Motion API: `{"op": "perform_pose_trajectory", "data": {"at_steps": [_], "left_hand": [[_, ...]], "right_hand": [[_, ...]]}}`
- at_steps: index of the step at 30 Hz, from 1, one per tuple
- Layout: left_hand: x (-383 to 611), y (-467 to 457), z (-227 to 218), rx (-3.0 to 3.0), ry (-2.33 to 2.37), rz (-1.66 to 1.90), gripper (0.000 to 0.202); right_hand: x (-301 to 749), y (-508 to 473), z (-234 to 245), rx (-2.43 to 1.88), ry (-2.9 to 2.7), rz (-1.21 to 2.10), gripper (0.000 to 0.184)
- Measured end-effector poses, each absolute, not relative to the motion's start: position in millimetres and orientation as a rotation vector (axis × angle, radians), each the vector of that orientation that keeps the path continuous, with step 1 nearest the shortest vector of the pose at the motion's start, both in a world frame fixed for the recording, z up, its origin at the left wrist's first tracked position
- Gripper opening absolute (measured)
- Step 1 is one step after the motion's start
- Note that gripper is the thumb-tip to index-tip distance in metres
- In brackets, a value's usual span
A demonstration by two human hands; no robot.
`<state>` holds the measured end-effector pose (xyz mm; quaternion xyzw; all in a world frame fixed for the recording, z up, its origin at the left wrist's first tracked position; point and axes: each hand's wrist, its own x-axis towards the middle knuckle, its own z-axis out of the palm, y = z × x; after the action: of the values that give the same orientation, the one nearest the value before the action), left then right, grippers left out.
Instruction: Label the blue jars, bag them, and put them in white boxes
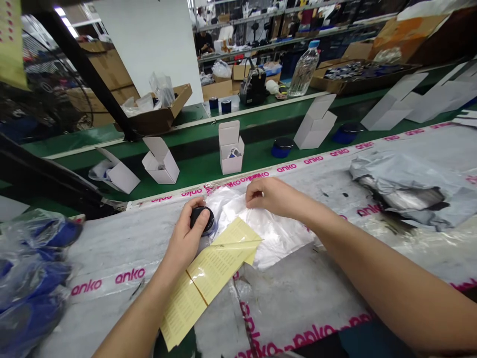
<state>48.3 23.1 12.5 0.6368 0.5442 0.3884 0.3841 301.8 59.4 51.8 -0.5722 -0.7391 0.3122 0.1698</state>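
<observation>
Head view: a black round jar (203, 220) is clasped in the left hand (185, 238) near the far edge of the tabletop (298, 298), while a clear plastic bag (261, 233) is pinched narrowly by the right hand (270, 197), with yellow printed leaflets (212, 268) lying beside the left wrist. The jar could be dropped if that one-handed hold slipped, and could roll over the edge toward the green conveyor belt (197, 166) (where white cartons (231, 154) stand open). The thin film could also be torn if tugged too hard.
</observation>
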Motion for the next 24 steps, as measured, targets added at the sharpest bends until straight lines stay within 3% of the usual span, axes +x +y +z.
{"op": "perform_pose_trajectory", "data": {"at_steps": [3,7,10,14,17,18,21,24], "left_hand": [[48.5,16.6,18.6,1.856,1.314,1.168,0.04],[56.8,1.4,34.9,2.019,1.13,1.244,0.042],[63.8,-6.5,43.7,1.903,1.012,1.22,0.016],[62.6,-9.2,49.4,1.592,1.039,1.16,0.01],[57.5,-9.0,52.4,1.462,1.04,1.11,0.005],[56.2,-8.9,53.2,1.448,1.027,1.089,0.005],[54.0,-8.6,54.7,1.385,1.006,1.041,0.01],[53.9,-8.4,55.5,1.252,0.986,1.025,0.022]], "right_hand": [[301.4,49.7,65.8,-1.381,-2.112,0.757,0.014],[284.7,26.8,73.3,-0.815,-2.204,0.309,0.015],[272.8,11.2,73.9,-0.657,-2.259,0.021,0.02],[270.2,5.9,75.4,-0.705,-2.203,0.17,0.007],[270.0,8.9,76.0,-0.74,-2.154,0.254,0.042],[269.2,10.1,75.7,-0.724,-2.163,0.232,0.044],[266.0,12.2,74.4,-0.607,-2.215,0.215,0.016],[263.9,12.1,73.1,-0.572,-2.219,0.33,0.013]]}}
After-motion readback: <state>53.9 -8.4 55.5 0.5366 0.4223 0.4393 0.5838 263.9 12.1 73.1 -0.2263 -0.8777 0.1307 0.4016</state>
